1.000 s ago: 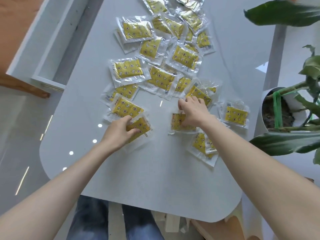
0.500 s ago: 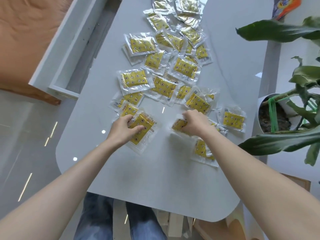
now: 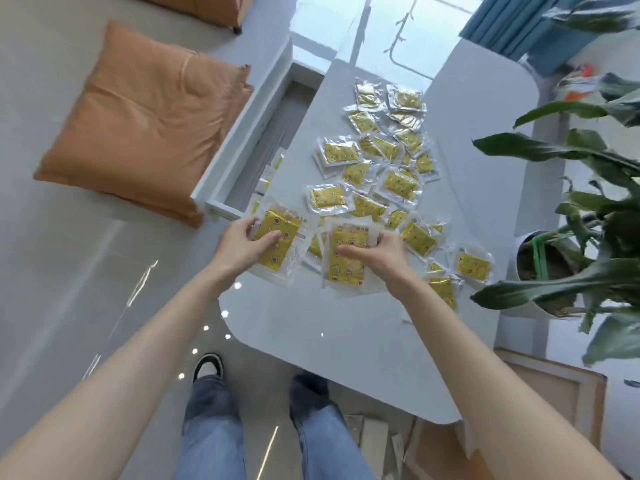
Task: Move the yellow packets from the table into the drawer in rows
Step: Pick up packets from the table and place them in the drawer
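Hands meet just left of the frame's centre, each one grasping its own bundle. The left hand (image 3: pixel 242 245) has its thumb across the front and its fingers curled behind a yellow packet in clear plastic wrap (image 3: pixel 281 227), held above the table's left edge. The right hand (image 3: pixel 379 258) grips a second clear-wrapped yellow packet (image 3: pixel 348 268) the same way, thumb on the face and fingers folded over the right edge. Whether either hand holds one packet or a thin stack cannot be told.

Both packets hang over the pale grey glossy table with rounded corners (image 3: pixel 346 348), close together but apart. Beyond them, toward the upper centre of the frame, the loose spread of yellow packets (image 3: pixel 398 183) lies overlapping on the tabletop, with a few stragglers at centre right.

The open white drawer (image 3: pixel 242 133) juts from the table's left side, upper left of the hands; several yellow packets (image 3: pixel 277 161) show inside it along the table's edge.

An orange cushion (image 3: pixel 145 116) lies on the floor at upper left, and a leafy potted plant (image 3: pixel 568 237) fills the right edge.
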### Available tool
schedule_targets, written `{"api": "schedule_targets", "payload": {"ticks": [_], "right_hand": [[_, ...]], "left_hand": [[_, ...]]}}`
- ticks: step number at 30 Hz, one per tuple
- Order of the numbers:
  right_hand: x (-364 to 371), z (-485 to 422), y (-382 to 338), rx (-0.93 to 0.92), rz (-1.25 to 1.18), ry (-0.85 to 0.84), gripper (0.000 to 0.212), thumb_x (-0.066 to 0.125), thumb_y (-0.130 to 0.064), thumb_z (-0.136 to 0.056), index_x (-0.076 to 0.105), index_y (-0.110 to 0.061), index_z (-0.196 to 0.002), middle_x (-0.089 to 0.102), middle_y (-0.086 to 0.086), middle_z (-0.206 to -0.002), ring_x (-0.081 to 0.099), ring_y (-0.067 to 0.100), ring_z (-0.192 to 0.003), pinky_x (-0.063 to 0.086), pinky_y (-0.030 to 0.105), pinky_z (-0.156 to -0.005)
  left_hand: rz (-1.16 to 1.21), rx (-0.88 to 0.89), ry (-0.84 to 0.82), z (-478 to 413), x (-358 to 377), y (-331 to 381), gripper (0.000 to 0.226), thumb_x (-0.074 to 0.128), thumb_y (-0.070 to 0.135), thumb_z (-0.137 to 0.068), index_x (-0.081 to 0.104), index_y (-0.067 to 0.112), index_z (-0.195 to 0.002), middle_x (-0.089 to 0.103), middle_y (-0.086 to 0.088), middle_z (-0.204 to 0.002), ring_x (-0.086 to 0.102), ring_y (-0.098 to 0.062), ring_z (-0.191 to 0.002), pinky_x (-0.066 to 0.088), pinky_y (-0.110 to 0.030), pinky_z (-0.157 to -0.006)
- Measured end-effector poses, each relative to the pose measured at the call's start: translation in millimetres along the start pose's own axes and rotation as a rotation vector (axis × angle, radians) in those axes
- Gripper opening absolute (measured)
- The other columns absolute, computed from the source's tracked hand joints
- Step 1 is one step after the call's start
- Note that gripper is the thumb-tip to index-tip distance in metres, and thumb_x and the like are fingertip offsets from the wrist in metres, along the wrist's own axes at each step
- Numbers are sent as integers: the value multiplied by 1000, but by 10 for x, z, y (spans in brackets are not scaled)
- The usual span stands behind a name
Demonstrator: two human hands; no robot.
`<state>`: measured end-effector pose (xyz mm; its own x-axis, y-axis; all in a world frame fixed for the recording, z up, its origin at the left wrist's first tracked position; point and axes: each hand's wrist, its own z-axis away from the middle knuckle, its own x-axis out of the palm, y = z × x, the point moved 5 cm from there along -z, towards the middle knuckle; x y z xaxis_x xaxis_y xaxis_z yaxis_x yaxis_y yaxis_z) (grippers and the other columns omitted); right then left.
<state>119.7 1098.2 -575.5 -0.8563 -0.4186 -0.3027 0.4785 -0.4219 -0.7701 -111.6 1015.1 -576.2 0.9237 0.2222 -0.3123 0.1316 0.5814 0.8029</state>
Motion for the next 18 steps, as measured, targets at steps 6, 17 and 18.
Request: {"api": "schedule_targets", "payload": {"ticks": [6,17,18], "right_hand": [[644,503,-414,73,-226,-56,27,84,-10,-68,73,-2,-91,75,11,-89,73,19,-78,58,28,-71],[2052,1023,-1128,233,-547,-49,36,76,-1,-76,66,4,-110,68,19,-115,66,34,-105,54,44,-91],[2142,1032,-1188,252,-569,-41,41,76,-1,-75,64,5,-114,67,20,-116,67,34,-104,56,43,-87]], "left_hand": [[29,18,12,366,-1015,77,20,65,16,-87,63,2,-102,66,-9,-95,62,-18,-82,54,-26,-67],[12,60,-84,547,-2855,96,16,59,8,-91,60,7,-107,66,-1,-91,63,-13,-79,52,-30,-77],[4,67,-88,521,-2964,129,16,59,8,-91,60,7,-107,66,-1,-91,62,-13,-79,52,-30,-77]]}}
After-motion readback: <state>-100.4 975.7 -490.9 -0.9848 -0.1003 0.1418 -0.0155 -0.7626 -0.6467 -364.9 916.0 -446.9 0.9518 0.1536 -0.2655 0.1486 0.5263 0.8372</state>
